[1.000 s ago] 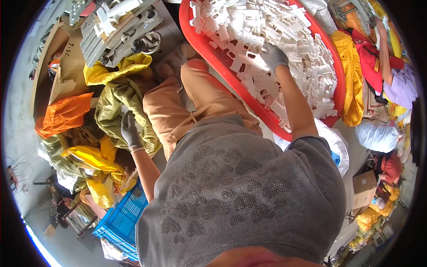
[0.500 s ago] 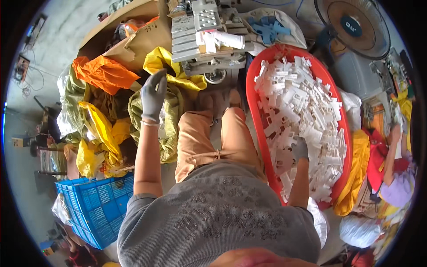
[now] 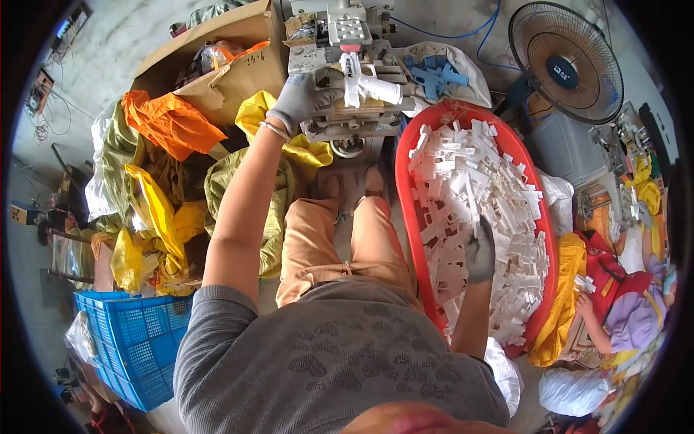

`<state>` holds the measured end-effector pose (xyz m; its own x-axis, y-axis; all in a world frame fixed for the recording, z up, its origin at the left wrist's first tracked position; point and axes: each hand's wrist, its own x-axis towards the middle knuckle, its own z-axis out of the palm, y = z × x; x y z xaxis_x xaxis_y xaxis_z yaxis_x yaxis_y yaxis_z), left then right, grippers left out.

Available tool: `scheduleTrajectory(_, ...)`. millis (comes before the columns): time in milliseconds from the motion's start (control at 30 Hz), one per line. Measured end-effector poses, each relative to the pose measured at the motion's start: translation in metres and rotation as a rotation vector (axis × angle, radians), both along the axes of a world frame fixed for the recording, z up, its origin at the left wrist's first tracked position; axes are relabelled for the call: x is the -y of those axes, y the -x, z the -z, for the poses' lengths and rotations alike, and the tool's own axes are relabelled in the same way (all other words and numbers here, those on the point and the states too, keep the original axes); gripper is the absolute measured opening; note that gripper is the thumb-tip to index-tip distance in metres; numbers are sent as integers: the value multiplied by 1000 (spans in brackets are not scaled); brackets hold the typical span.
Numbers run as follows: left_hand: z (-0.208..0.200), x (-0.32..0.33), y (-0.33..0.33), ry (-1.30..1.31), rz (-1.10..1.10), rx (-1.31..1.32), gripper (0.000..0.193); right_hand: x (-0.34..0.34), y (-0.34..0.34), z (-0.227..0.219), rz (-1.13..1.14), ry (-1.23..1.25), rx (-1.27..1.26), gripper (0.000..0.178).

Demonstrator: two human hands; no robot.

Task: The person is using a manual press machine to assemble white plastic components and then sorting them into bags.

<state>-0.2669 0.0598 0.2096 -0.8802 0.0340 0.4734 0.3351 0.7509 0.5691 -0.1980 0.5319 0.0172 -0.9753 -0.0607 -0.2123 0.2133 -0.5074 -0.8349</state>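
- Head view: beyond the red tub (image 3: 405, 181) and to its left, we reach our left hand (image 3: 300, 100) to the machine (image 3: 348, 32), thumb and fingers slightly apart.
- Just beside those fingertips, a white part (image 3: 379, 90) lies on the machine; we cannot tell whether they touch.
- Inside the tub, we bend our right hand's (image 3: 480, 253) fingers over white pieces (image 3: 513, 217); we cannot tell whether they grip one.
- Beyond the tub, to its right, we see a fan (image 3: 564, 69).

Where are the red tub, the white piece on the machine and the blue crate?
Red tub (image 3: 403, 166): head view, on its left rim.
White piece (image 3: 379, 90): head view, on its thick right-hand part.
Blue crate (image 3: 130, 354): head view, on its side wall.
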Motion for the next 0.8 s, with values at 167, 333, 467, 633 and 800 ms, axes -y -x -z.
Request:
scheduleTrajectory(167,8,3,-30,-178,-150,-183,31,78,47,-86,-79,1,-297,30)
scheduleTrajectory(333,72,57,-104,-367,-434,-270,33,162,102,-154,-292,-348,-517,32)
scheduleTrajectory(467,105,73,-179,-297,-798,-10,32,216,144,-172,-400,-571,-733,28)
scheduleTrajectory(633,160,90,-245,-496,-861,93,34,241,164,-181,-624,-784,-688,32)
scheduleTrajectory(800,233,118,-259,-248,-978,304,41,229,155,-185,-718,-836,-666,36)
